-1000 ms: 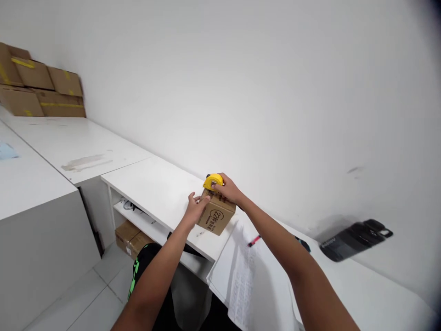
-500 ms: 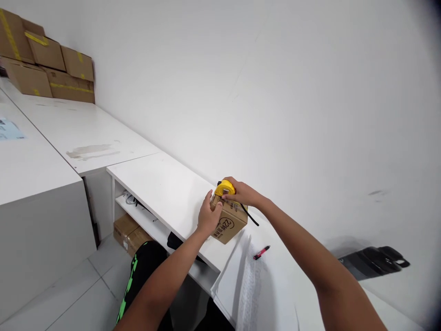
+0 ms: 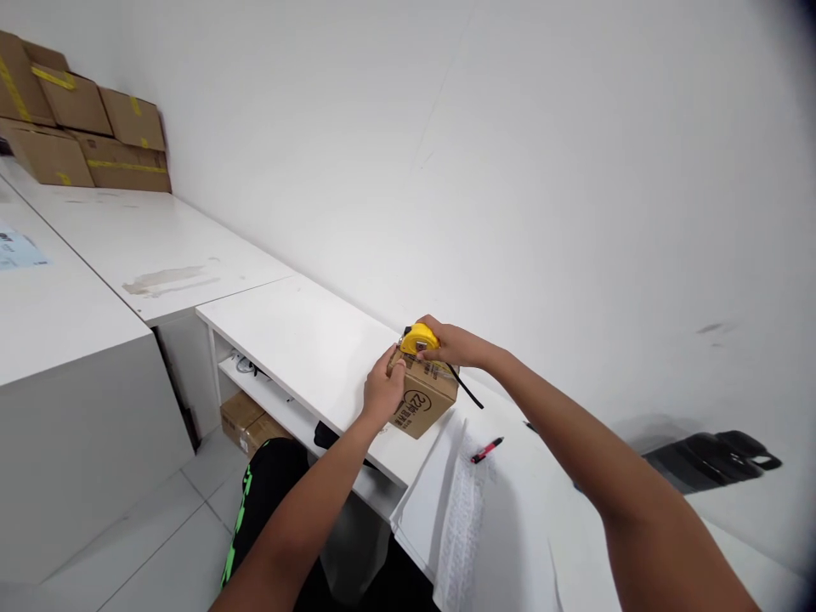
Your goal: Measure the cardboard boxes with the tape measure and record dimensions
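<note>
Tape measure (image 3: 422, 337) pinched in the right hand (image 3: 446, 342), over the top of the cardboard box (image 3: 428, 406). Left hand (image 3: 384, 391) — fingers splayed a second ago — now gathered at the box edge beside the tape's case; can't tell what they pinch. Reads as both hands working one edge. Box sits on white desk (image 3: 306, 348), pen (image 3: 487, 450) on papers (image 3: 465, 510) nearby.

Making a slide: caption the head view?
Left hand on a cardboard box, right hand holding a tape measure at its top.

arms (image 3: 554, 425) reach forward; left fingers (image 3: 384, 364) near curled right fingers (image 3: 436, 326)
</note>
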`<control>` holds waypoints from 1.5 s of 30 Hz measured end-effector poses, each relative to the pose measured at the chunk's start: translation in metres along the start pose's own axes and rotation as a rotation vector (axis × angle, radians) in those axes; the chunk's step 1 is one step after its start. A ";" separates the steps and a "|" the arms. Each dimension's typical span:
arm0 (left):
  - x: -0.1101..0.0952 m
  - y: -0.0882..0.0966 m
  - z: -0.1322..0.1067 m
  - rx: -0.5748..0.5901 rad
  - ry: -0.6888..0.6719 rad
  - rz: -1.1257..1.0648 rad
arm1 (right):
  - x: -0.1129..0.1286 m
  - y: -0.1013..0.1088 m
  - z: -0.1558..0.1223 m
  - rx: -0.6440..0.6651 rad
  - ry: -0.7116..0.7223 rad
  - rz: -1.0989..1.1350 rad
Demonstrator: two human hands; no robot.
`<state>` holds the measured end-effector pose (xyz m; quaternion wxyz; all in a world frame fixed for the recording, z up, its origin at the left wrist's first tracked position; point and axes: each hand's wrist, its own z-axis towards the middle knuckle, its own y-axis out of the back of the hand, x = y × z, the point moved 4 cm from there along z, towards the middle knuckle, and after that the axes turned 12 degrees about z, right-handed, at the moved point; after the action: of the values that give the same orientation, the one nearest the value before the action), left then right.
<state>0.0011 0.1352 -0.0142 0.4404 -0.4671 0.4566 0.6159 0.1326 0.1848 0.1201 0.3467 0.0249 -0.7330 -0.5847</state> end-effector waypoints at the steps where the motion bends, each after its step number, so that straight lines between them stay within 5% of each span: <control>1: 0.000 -0.001 0.001 0.009 -0.003 0.001 | -0.004 -0.001 -0.004 -0.009 -0.009 0.023; 8: 0.003 -0.009 0.007 0.018 -0.027 0.006 | -0.014 -0.005 -0.016 -0.106 -0.080 0.016; 13: 0.005 -0.009 0.010 0.016 -0.029 0.015 | -0.009 0.000 -0.008 -0.040 -0.090 -0.021; 23: -0.007 0.000 0.022 0.260 -0.057 -0.002 | -0.006 0.006 0.005 0.027 -0.067 -0.015; 31: -0.002 -0.001 0.025 0.159 -0.100 0.069 | 0.003 0.005 0.002 0.018 -0.078 -0.096; 37: -0.004 -0.004 0.020 0.100 -0.046 0.058 | -0.012 0.008 -0.037 0.004 -0.126 -0.042; 45: -0.015 -0.005 0.017 0.126 0.012 -0.074 | -0.071 0.011 -0.130 -0.108 -0.255 0.097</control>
<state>0.0056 0.1512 0.0019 0.4888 -0.4587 0.4796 0.5663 0.2603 0.1101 0.1052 0.2797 -0.1038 -0.7388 -0.6043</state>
